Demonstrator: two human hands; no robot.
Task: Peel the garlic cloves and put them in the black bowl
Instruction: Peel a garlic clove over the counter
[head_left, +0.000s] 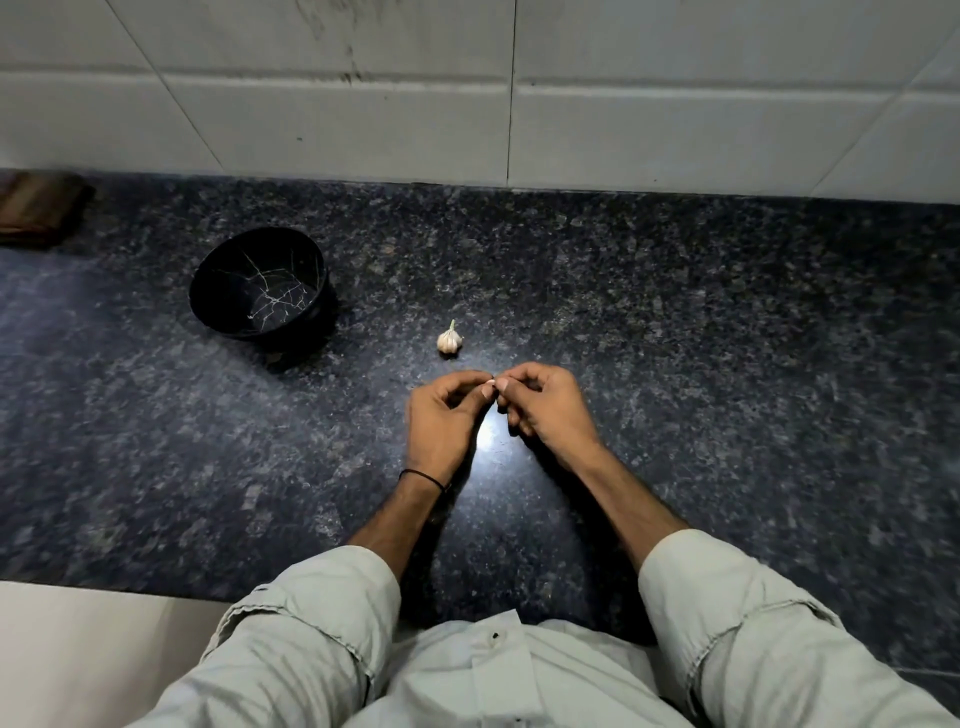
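A small white garlic bulb with a short stem lies on the dark speckled counter. Just in front of it, my left hand and my right hand meet fingertip to fingertip and together pinch a small pale garlic clove, mostly hidden by the fingers. The black bowl stands to the left of the bulb, tilted toward me, with pale crack-like lines inside; I see no cloves in it.
A white tiled wall runs along the back of the counter. A brown wooden object sits at the far left edge. The counter's front edge runs by my sleeves, with pale floor at lower left.
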